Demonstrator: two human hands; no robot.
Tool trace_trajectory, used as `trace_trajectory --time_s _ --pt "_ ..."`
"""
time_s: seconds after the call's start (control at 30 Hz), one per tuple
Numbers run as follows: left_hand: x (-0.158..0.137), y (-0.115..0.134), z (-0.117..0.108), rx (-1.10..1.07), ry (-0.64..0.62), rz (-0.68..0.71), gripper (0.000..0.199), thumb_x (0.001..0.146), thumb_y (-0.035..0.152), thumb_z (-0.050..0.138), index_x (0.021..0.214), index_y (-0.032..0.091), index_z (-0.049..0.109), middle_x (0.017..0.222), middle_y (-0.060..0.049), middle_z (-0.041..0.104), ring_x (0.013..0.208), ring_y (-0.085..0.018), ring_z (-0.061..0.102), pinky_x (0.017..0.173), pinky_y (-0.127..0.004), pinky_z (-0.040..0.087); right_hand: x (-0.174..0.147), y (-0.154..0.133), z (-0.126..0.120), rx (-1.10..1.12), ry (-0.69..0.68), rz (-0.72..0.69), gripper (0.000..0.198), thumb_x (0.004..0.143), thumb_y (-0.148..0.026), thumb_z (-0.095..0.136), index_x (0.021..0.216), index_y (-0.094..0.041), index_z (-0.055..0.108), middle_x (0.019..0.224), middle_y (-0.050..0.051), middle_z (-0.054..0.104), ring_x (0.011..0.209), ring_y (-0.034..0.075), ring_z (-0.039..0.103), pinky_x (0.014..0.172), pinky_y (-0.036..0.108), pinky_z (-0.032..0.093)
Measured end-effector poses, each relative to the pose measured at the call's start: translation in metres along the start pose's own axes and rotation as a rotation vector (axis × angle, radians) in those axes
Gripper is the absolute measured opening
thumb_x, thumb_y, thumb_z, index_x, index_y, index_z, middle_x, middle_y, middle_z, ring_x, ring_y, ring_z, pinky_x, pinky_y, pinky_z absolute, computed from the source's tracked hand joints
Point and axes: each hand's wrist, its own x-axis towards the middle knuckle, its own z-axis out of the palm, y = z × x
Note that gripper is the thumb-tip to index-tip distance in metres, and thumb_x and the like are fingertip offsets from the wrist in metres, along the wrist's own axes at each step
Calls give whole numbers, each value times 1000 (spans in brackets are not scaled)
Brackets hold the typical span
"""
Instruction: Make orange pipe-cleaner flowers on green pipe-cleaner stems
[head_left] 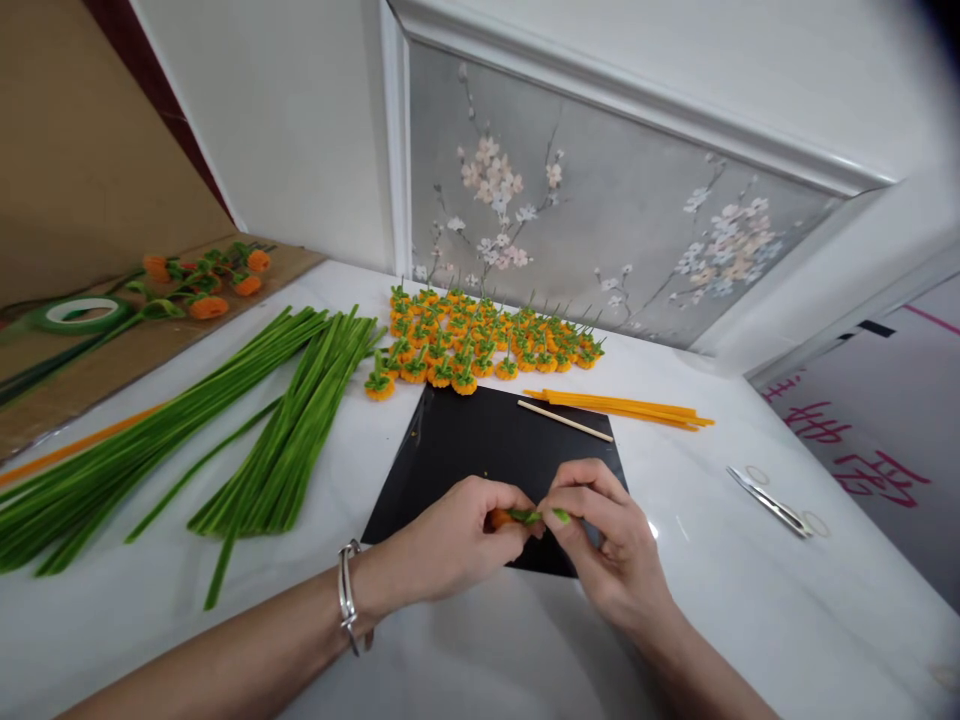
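Note:
My left hand (465, 535) is closed around a small orange pipe-cleaner flower (500, 518), most of it hidden by the fingers. Green pipe cleaner (528, 517) sticks out of the flower towards the right. My right hand (600, 535) pinches the green end between thumb and fingertips. Both hands meet above the near part of a black mat (480, 440). A thin pale wooden stick (565, 421) lies across the mat's far right corner, beside a bundle of orange pipe cleaners (622, 407).
Rows of finished orange flowers with green tops (480, 335) stand at the back by the wall. Green pipe cleaners (285, 440) lie in bundles at left. Green tape (82, 314) and a flower bunch (208, 306) rest on cardboard. Metal tweezers (769, 503) lie at right.

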Motion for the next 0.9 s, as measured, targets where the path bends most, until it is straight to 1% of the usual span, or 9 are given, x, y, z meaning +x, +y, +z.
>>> trace_trajectory --time_s 0.1,0.23,0.33,0.43,0.53,0.63,0.77,0.83,0.9 --pt "0 0 1 -8 -18 -9 19 82 26 48 76 13 62 58 6 36 53 -9 29 46 -21 23 2 -1 0 18 -13 -14 19 88 -13 48 83 -20 64 87 5 57 77 16 57 66 29 49" --pt "-1 2 1 -21 -25 -11 11 79 22 49 78 14 56 63 6 38 57 -10 33 50 -21 27 8 -3 -3 -20 -149 -73 25 90 -10 45 94 -21 67 92 6 59 82 15 59 69 28 52" --pt "-2 6 -2 -21 -34 -17 7 74 18 50 78 14 54 66 5 41 60 -10 37 53 -22 29 10 -3 -8 -128 -237 -179 31 91 -8 42 102 -23 67 96 7 61 85 16 59 70 27 53" --pt "-2 6 -6 -25 -94 -60 7 71 18 52 76 14 53 67 5 41 60 -10 37 53 -21 30 10 -1 -11 -190 -296 -285 31 93 -8 39 98 -21 67 94 6 65 80 15 58 67 27 52" --pt "-2 2 -7 -15 -122 -68 4 70 18 52 74 15 52 66 6 39 60 -9 36 52 -20 29 8 -1 -9 -219 -347 -337 32 95 -9 35 94 -20 65 94 6 66 78 15 56 66 27 50" --pt "-2 0 -7 2 -147 -49 6 67 12 49 72 15 52 65 6 39 59 -9 35 50 -20 27 5 -3 -8 -305 -379 -367 34 95 -8 33 86 -19 63 92 5 66 73 14 54 61 26 47" --pt "-2 2 -9 -42 -216 -32 15 65 9 48 77 14 56 64 7 42 58 -9 35 51 -20 27 3 -7 -9 -425 -430 -418 34 91 -6 33 79 -19 62 79 3 63 60 13 50 53 27 41" --pt "-2 4 -12 -121 -274 -53 16 64 8 50 77 15 57 63 7 44 58 -8 36 52 -20 28 1 -9 -10 -454 -404 -450 31 88 -6 36 81 -19 63 79 2 65 56 13 49 50 29 39" --pt "-2 6 -14 -232 -334 -94 15 62 7 51 73 14 58 61 7 47 58 -9 39 55 -20 30 0 -10 -12 -462 -352 -486 28 87 -8 39 86 -19 64 86 3 68 55 13 49 49 29 37"
